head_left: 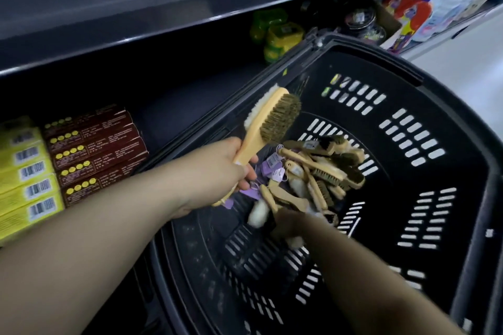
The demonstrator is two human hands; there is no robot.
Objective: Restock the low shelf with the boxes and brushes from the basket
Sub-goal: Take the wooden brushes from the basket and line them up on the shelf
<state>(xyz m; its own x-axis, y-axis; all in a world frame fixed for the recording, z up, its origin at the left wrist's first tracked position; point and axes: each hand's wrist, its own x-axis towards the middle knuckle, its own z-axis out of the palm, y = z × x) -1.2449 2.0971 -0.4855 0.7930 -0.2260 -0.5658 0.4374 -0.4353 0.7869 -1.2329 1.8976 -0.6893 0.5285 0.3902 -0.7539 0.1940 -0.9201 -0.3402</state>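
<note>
Our left hand (220, 168) gripped a wooden shoe brush (268, 122) by its handle above the black basket (424, 144); our right hand (292, 223), blurred, grasp unclear, reached the brush pile (318, 174) inside it; maroon boxes (95, 149) sat left of the basket

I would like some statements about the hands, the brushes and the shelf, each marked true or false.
1. The left hand holds a wooden brush by its handle. True.
2. The black basket is empty. False: a pile of brushes lies in it.
3. Yellow boxes and dark red boxes lie stacked on the low shelf. True.
4. The right hand rests on the shelf. False: it reaches into the basket, at the pile.
5. The held brush is already on the shelf. False: it is above the basket's rim.
</note>
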